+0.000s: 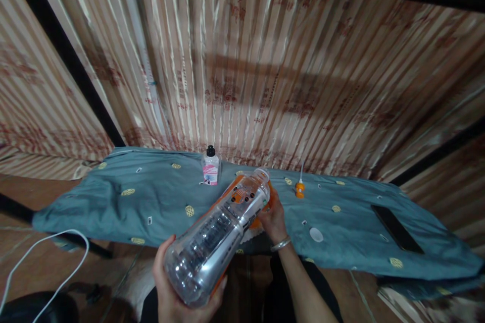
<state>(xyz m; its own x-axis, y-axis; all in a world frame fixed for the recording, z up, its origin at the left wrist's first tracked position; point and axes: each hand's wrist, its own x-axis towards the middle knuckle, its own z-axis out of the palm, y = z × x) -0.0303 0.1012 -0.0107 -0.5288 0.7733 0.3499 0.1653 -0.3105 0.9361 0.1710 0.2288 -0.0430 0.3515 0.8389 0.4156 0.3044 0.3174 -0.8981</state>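
A large clear plastic bottle (212, 242) is tilted in front of me, its mouth pointing away and to the right. No cap shows on the mouth. My left hand (172, 282) cups the base, fingers around both sides. Near the neck, my right hand (275, 219), with a silver bracelet on the wrist, is closed on the bottle's right side; its fingers are partly hidden. Orange patches show along the bottle's edges and by the right fingers. Behind the bottle, something white with a scalloped edge (250, 235) is mostly covered.
A blue-green cloth (162, 212) covers the table. On it are a black-capped bottle with a pink label (210, 167), a small orange bottle with a thin white spout (300, 189), a white disc (316, 234) and a dark flat object (396, 228). A white cable (85, 242) loops at left.
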